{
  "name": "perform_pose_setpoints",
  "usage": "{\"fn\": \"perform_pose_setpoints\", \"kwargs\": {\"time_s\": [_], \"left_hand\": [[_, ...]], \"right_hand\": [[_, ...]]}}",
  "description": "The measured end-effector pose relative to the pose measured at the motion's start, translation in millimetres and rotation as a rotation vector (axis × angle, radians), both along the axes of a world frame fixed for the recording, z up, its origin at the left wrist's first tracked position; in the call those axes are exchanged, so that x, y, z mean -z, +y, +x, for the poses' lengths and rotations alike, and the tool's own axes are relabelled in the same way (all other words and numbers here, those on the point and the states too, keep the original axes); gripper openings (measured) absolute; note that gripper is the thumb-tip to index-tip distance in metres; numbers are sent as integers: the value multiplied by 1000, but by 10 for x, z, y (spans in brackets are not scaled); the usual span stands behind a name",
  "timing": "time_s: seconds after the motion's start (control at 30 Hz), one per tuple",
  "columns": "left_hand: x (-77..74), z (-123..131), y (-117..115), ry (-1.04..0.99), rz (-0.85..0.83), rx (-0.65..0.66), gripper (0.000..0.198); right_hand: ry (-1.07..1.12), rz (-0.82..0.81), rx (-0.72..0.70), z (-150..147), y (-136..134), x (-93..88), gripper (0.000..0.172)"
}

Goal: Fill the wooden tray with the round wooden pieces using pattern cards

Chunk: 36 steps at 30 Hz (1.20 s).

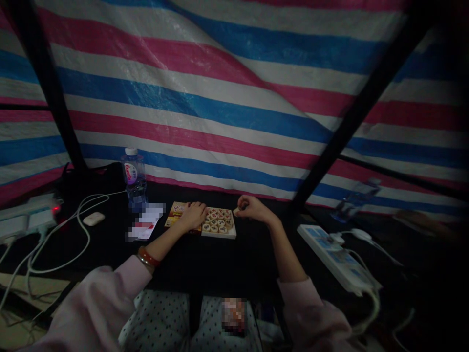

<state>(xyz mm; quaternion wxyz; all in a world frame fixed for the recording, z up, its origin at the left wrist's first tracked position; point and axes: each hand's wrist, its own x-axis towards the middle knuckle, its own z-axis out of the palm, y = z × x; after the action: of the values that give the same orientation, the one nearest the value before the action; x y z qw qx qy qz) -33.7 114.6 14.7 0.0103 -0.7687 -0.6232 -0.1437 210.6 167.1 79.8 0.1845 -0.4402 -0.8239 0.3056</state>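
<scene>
Left hand (194,215) open, flat on yellow packaging (173,219), right hand (252,208) pinching a pale piece (236,212) beside the disc-filled box (224,236)

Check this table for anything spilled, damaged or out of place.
Nothing looks spilled or damaged. The white cables at left look untidy, looping loosely across the black table; the xiangqi pieces sit in their pale box.

Blk table (220,261), open box (220,235) of round pcs (219,221) at ctr, yellow cover (177,209) just L, phone (148,227) farther L, clear btl (136,189) behind phone, wht case (94,219) & cable (89,239) L, pwr strip (331,256) R, 2nd btl (357,198) far R.
</scene>
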Motion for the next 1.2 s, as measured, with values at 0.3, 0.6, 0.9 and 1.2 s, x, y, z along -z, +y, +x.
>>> {"fn": "perform_pose_setpoints", "kwargs": {"time_s": [0.3,0.6,0.9,1.2], "left_hand": [[8,-20,33,16,-28,-4,41],[-10,-24,26,32,-37,7,41],[-8,-20,29,53,-24,11,40],[13,-34,34,54,-27,16,35]], "right_hand": [[-102,274,110,-8,264,367,27],[-257,125,99,-108,199,414,25],[-233,162,116,-155,192,446,27],[-89,179,-26,-87,59,184,32]]}}
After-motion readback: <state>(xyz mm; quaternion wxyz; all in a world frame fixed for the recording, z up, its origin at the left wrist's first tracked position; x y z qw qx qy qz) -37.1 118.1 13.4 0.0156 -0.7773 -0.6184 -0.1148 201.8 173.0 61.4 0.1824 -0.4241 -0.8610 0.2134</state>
